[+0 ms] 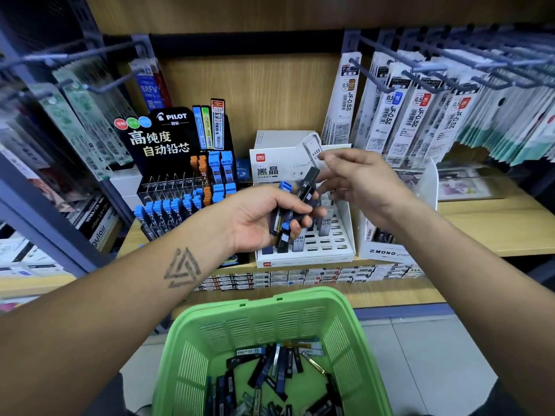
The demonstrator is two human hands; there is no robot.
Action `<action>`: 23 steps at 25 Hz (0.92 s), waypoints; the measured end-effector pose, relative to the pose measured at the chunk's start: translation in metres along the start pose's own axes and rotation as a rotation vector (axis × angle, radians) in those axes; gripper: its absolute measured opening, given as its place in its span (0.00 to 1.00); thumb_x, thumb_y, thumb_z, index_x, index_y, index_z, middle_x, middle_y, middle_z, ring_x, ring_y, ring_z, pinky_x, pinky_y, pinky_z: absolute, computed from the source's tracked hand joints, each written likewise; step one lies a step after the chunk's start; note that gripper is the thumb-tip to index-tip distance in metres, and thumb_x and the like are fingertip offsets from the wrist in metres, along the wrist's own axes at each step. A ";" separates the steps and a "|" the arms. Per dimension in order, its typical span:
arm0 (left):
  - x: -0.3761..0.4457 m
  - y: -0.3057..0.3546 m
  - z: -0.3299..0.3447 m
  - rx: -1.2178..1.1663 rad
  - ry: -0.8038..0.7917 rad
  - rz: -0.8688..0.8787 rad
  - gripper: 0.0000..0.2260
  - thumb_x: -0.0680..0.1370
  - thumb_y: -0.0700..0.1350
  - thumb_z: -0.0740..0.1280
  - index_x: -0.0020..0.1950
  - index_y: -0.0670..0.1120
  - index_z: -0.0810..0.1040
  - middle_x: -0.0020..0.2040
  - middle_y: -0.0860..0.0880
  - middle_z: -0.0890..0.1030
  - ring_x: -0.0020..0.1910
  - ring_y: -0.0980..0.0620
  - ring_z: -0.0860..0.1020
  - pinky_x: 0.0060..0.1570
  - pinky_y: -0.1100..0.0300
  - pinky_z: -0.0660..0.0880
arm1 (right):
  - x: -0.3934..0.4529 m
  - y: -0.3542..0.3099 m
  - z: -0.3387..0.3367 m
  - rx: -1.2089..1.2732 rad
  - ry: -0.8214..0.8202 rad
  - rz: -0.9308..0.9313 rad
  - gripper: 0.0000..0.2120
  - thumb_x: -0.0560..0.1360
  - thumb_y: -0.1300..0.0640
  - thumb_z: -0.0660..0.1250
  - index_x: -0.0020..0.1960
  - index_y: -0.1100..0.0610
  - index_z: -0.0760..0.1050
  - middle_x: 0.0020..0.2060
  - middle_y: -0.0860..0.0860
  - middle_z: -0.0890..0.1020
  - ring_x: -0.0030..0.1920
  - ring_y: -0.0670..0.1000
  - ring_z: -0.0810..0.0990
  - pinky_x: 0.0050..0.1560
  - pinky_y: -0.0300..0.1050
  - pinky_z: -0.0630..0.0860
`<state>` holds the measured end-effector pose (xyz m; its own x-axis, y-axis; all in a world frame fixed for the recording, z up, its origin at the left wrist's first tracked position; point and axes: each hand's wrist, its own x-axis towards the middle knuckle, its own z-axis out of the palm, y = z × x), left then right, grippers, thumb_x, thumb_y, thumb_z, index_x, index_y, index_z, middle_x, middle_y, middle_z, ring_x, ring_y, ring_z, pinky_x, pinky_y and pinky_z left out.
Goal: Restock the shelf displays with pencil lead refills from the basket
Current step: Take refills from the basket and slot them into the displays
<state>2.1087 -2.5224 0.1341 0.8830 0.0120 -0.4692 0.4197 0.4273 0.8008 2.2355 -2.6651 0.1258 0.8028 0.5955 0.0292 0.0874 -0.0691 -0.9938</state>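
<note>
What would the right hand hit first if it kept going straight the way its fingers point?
The right hand points left, toward the black 0.5 2B refill case sticking up from the bunch in the left hand. That case likely comes first; depth is hard to judge.

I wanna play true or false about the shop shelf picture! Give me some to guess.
1. The basket is green. True.
2. The left hand holds a bunch of lead refill cases. True.
3. The basket has nothing in it. False: loose refill cases lie at its bottom.
4. The right hand pinches a clear HB case. True.
5. The Pilot display stands right of the white Deli display. False: it stands to the left.
</note>
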 end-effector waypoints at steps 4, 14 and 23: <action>-0.004 -0.008 0.012 0.060 -0.063 0.005 0.12 0.78 0.29 0.62 0.55 0.41 0.80 0.49 0.39 0.84 0.35 0.51 0.81 0.27 0.66 0.75 | -0.019 -0.001 0.002 0.016 -0.128 -0.045 0.07 0.75 0.66 0.71 0.53 0.62 0.82 0.42 0.56 0.85 0.40 0.50 0.81 0.42 0.41 0.78; -0.002 -0.015 0.015 -0.051 -0.152 -0.048 0.11 0.77 0.30 0.60 0.56 0.40 0.76 0.52 0.35 0.82 0.35 0.52 0.75 0.30 0.67 0.70 | -0.024 -0.004 -0.008 0.075 -0.042 0.005 0.08 0.74 0.69 0.71 0.53 0.66 0.80 0.36 0.57 0.83 0.35 0.50 0.80 0.39 0.39 0.78; -0.002 -0.016 0.013 -0.071 -0.124 -0.071 0.13 0.73 0.31 0.63 0.56 0.36 0.77 0.47 0.38 0.80 0.35 0.52 0.76 0.29 0.66 0.72 | -0.022 0.001 0.002 -0.018 -0.096 0.015 0.04 0.72 0.67 0.74 0.42 0.61 0.81 0.36 0.54 0.84 0.39 0.52 0.80 0.46 0.50 0.76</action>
<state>2.1031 -2.5415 0.1268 0.8729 -0.1304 -0.4701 0.4696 0.4863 0.7369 2.2169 -2.6764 0.1237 0.7438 0.6684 0.0035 0.0876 -0.0924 -0.9919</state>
